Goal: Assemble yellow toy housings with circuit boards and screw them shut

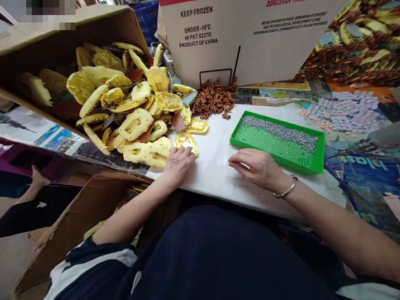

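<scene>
My left hand (178, 166) has its fingers curled over the near edge of a yellow plastic shell (186, 143), its hollow ribbed side facing up. Right beside that hand, more yellow shells (146, 152) lie in a heap. My right hand (258, 167), with a bracelet on the wrist, hovers at the near side of a green tray (278, 160). Its thumb and fingertips are pinched together; whatever may be between them is too small to make out. Many small silver screws (281, 132) lie along the far side of the tray.
A tipped cardboard box (40, 25) spills yellow shells onto the white tabletop (215, 141). Small brown parts (215, 98) are piled before a printed carton (237, 41). At right are small pale pieces (346, 110) and a power screwdriver (368, 141). Another person's foot (39, 178) shows at left.
</scene>
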A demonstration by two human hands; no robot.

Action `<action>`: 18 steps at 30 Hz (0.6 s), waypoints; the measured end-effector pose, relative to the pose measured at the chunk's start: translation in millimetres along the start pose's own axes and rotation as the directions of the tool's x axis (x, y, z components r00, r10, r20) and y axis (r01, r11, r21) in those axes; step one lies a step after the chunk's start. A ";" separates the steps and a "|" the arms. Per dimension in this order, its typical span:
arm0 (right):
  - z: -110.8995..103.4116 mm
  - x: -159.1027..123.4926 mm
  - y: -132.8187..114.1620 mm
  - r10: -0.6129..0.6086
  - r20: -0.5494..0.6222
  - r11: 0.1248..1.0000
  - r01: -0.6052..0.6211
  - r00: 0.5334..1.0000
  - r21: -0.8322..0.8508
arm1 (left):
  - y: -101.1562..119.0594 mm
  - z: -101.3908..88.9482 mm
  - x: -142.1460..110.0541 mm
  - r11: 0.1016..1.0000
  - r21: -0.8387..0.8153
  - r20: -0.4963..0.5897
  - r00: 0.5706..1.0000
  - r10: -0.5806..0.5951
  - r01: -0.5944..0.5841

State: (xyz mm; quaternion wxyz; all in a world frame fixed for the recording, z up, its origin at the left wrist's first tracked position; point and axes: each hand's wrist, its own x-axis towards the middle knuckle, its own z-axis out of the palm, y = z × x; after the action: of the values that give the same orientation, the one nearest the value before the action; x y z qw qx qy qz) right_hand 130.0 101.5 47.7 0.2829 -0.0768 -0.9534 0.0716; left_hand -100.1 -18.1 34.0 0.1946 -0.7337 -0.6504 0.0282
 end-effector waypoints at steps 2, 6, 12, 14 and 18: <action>2.2 8.6 1.6 0.016 0.012 1.000 -0.016 1.000 0.013 | 10.5 -1.4 -7.2 0.998 -0.027 -0.056 0.997 0.053 -0.055; 2.7 19.9 6.1 0.080 0.066 0.996 -0.082 0.995 0.029 | 33.6 -4.8 -27.6 0.944 -0.118 -0.252 0.928 0.273 -0.309; 19.5 61.1 2.7 0.102 0.201 0.994 -0.110 0.974 0.025 | 42.1 -0.6 -40.3 0.825 -0.209 -0.339 0.830 0.443 -0.525; 32.7 83.2 -3.5 0.073 0.327 0.997 -0.070 0.942 -0.023 | 40.2 0.7 -39.7 0.827 -0.224 -0.375 0.829 0.415 -0.515; 57.9 118.6 -13.7 0.022 0.606 0.989 0.070 0.795 -0.127 | 38.6 2.6 -41.0 0.831 -0.226 -0.412 0.823 0.392 -0.509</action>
State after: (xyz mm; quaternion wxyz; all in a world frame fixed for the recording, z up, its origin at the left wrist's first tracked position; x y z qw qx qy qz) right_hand -1.5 104.9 64.8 -0.0420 -0.0577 -0.9972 0.0203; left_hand -70.7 -60.0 10.5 0.1700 -0.8827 -0.4061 -0.1643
